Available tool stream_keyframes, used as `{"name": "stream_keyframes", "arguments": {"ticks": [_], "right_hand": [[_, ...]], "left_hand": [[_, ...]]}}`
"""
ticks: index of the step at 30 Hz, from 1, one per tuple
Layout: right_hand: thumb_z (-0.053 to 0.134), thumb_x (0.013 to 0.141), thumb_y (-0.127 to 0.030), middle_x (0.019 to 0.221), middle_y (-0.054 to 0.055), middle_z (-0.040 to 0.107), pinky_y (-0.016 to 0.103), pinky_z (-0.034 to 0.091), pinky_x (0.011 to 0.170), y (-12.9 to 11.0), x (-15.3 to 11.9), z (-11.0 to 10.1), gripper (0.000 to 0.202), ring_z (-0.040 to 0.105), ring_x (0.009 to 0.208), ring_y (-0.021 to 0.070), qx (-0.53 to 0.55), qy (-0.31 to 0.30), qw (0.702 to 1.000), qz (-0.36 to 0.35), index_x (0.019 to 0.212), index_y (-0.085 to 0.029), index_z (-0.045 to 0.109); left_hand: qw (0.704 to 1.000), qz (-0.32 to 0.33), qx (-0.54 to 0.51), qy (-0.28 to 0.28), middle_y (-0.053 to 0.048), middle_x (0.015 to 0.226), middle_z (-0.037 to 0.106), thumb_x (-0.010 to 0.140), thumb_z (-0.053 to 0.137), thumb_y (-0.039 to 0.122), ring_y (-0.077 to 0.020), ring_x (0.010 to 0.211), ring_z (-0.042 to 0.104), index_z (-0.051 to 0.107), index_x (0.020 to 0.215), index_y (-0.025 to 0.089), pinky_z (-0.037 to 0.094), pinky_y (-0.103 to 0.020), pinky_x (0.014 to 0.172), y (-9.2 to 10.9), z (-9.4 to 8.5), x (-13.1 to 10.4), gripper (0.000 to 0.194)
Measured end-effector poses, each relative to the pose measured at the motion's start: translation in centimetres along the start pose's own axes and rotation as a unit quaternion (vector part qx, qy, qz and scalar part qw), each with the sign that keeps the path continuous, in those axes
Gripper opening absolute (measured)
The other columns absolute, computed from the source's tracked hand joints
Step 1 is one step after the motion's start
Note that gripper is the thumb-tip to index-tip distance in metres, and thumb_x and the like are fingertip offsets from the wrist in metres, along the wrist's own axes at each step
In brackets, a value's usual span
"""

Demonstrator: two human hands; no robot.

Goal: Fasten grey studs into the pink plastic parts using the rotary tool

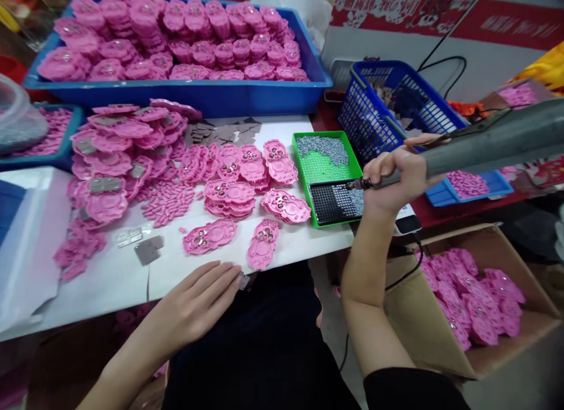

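Observation:
My right hand is closed around a grey electric screwdriver. Its tip points down at the black perforated screw plate, where rows of small silver screws stand. At the table's front edge, my left hand has its fingers together, the thumb hidden below. A small silvery metal plate sticks out at those fingertips, mostly covered. Just beyond lie two pink plastic shells, one upright and one sideways, both with metal contacts.
A green tray holds loose screws and the black plate. Pink shells fill a blue bin behind and a cardboard box at right. More shells and small pink parts are heaped at left. A blue basket stands behind the screwdriver.

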State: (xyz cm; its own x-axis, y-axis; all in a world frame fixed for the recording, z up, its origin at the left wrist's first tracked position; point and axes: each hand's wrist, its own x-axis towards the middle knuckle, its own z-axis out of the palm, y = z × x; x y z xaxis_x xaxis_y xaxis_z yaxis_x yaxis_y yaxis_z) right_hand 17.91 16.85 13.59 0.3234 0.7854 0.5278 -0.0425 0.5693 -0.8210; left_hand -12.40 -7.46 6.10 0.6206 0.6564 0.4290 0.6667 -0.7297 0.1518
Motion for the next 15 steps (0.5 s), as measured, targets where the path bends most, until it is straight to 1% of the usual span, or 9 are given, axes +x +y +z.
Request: {"name": "stream_keyframes", "arguments": {"ticks": [2,4,6,8,11,13,15], "right_hand": [[0.061,0.075,-0.035,0.048,-0.010,0.025,0.032,0.024,0.034,-0.1,-0.4,0.5,0.015,0.025,0.033,0.0111,0.025,0.032,0.999,-0.031,0.082,-0.031,0.049],[0.061,0.075,-0.030,0.047,-0.011,0.027,0.030,0.024,0.033,0.0,-0.5,0.9,0.012,0.027,0.032,0.0107,0.031,0.038,0.998,-0.039,0.083,-0.031,0.051],[0.061,0.076,-0.029,0.047,-0.011,0.029,0.029,0.025,0.033,0.3,-0.5,1.1,0.012,0.030,0.031,0.0111,0.025,0.040,0.998,-0.045,0.084,-0.030,0.053],[0.063,0.079,-0.032,0.047,-0.011,0.030,0.029,0.026,0.034,0.6,-0.5,1.2,0.013,0.032,0.032,0.0118,0.014,0.042,0.998,-0.052,0.086,-0.030,0.052],[0.065,0.084,-0.041,0.049,-0.011,0.030,0.031,0.029,0.037,1.0,-0.3,1.3,0.019,0.034,0.033,0.0131,-0.022,0.043,0.997,-0.059,0.087,-0.031,0.049],[0.064,0.087,-0.046,0.050,-0.010,0.031,0.033,0.031,0.037,1.3,-0.2,1.3,0.021,0.034,0.035,0.0138,-0.043,0.039,0.996,-0.061,0.089,-0.032,0.048],[0.065,0.088,-0.048,0.052,-0.009,0.032,0.036,0.034,0.038,1.7,-0.2,1.3,0.021,0.031,0.037,0.0136,-0.040,0.027,0.997,-0.067,0.091,-0.034,0.049]], "left_hand": [[1.000,-0.009,-0.020,-0.009,-0.016,0.124,0.075,0.099,0.048,-0.003,-0.0312,0.122,0.068,0.068,0.131,0.013,0.057,-0.049,0.105,-0.1,-0.1,0.0,0.041],[0.999,-0.027,-0.042,-0.022,-0.017,0.123,0.073,0.099,0.049,-0.002,-0.0325,0.121,0.067,0.065,0.134,0.012,0.057,-0.050,0.101,-0.2,-0.2,0.1,0.041],[0.996,-0.048,-0.068,-0.026,-0.017,0.124,0.073,0.099,0.055,0.001,-0.0320,0.120,0.066,0.063,0.137,0.014,0.058,-0.049,0.099,-0.1,-0.4,0.3,0.041],[0.992,-0.074,-0.101,-0.008,-0.015,0.123,0.072,0.098,0.062,0.005,-0.0296,0.117,0.067,0.062,0.138,0.017,0.058,-0.046,0.098,0.1,-0.7,0.8,0.041],[0.984,-0.110,-0.134,0.030,-0.014,0.123,0.070,0.099,0.063,0.007,-0.0277,0.115,0.067,0.062,0.138,0.020,0.058,-0.043,0.096,-0.1,-0.9,2.8,0.041],[0.981,-0.131,-0.137,0.038,-0.015,0.125,0.069,0.102,0.058,0.010,-0.0283,0.118,0.066,0.062,0.139,0.021,0.057,-0.043,0.095,-0.5,-0.7,4.7,0.040],[0.978,-0.143,-0.144,0.039,-0.014,0.126,0.068,0.105,0.055,0.015,-0.0273,0.115,0.067,0.064,0.138,0.023,0.058,-0.041,0.092,-1.2,0.0,6.7,0.035]]}}
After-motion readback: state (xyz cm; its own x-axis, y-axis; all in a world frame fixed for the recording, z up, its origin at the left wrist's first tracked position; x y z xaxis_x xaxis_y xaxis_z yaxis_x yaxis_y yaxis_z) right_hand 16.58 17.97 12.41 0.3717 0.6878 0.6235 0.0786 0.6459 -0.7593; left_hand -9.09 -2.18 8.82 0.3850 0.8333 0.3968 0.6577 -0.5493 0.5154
